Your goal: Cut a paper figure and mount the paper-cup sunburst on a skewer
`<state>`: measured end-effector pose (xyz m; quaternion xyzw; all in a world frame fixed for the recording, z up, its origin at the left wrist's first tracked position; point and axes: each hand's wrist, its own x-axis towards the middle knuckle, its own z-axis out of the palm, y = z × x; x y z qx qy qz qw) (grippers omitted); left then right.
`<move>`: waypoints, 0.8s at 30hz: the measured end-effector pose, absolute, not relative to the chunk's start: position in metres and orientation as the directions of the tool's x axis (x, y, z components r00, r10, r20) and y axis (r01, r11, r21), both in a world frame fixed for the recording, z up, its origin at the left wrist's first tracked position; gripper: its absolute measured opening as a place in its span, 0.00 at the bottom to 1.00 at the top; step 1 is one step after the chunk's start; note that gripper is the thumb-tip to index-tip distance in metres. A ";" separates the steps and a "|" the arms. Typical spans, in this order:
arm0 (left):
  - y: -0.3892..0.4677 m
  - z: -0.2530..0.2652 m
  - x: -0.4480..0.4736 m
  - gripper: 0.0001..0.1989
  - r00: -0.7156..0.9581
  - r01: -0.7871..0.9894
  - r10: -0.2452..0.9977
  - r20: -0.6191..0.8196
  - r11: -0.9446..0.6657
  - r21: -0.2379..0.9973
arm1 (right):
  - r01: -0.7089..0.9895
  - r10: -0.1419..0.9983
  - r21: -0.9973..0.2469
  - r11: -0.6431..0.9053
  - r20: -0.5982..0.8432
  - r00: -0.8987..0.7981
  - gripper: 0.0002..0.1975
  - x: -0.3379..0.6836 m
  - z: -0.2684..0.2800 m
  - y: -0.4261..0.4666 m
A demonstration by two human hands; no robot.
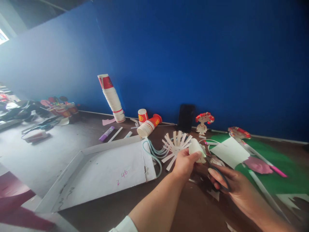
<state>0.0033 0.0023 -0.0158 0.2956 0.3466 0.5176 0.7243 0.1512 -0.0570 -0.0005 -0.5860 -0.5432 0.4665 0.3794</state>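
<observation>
My left hand (184, 164) pinches a small piece of pale paper (196, 149) above the dark table. My right hand (228, 182) is closed around the black handles of a pair of scissors (225, 180). The scissors point toward the paper, and their blades are partly hidden near my left fingers. Just behind my left hand lies a paper cup cut into spread strips (177, 145). A pale sheet of paper (230, 152) rests to the right, beside a pink paper piece (258, 165) on a green sheet (287, 161).
A white box lid (101, 174) lies on the left. Against the blue wall (193, 54) stand a leaning stack of paper cups (112, 100), a dark phone (186, 117) and a paper figure (202, 124). Nearby are a purple glue stick (107, 133), a pale coiled cord (156, 151) and a pink marker (277, 170).
</observation>
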 end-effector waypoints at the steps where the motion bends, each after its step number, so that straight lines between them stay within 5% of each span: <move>1: 0.002 -0.016 0.003 0.20 0.225 -0.544 0.954 -0.197 0.291 0.787 | 0.275 0.991 -0.954 -0.120 -0.132 -0.026 0.24 0.151 0.000 -0.057; 24: 0.002 -0.014 0.000 0.21 0.245 -0.501 0.946 -0.211 0.310 0.808 | 0.337 0.994 -0.939 -0.062 -0.090 -0.069 0.22 0.163 -0.014 -0.057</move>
